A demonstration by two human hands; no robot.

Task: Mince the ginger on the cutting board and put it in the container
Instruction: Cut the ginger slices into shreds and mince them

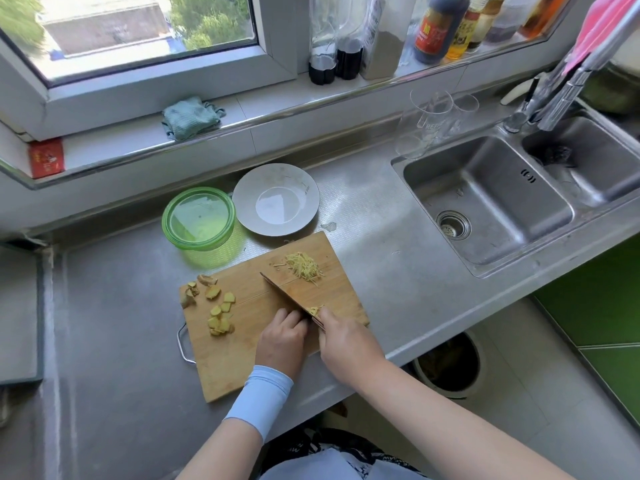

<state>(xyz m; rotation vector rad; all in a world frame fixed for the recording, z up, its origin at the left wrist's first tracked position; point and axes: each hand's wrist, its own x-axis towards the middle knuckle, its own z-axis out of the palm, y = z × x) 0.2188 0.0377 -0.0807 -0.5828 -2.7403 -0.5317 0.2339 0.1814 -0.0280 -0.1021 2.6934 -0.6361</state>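
A green container (199,218) and a white plate (276,199) stand just beyond the cutting board (242,348), with ginger slices (220,313) at its left and ginger shreds (304,266) far right. The right hand (346,344) grips the knife (287,296). The left hand (282,341) curls its fingers against the blade, hiding anything beneath.

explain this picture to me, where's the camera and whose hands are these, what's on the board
There is no machine here: a person is cooking, and one camera worn on their head looks down at their own hands. The right hand grips a knife, its blade lying across a wooden cutting board on a steel counter. The left hand, fingers curled, sits against the blade; whatever is under it is hidden. On the board's left lie ginger slices; at its far end is a pile of ginger shreds. Behind the board stand a green container and a grey plate. A sink is to the right.
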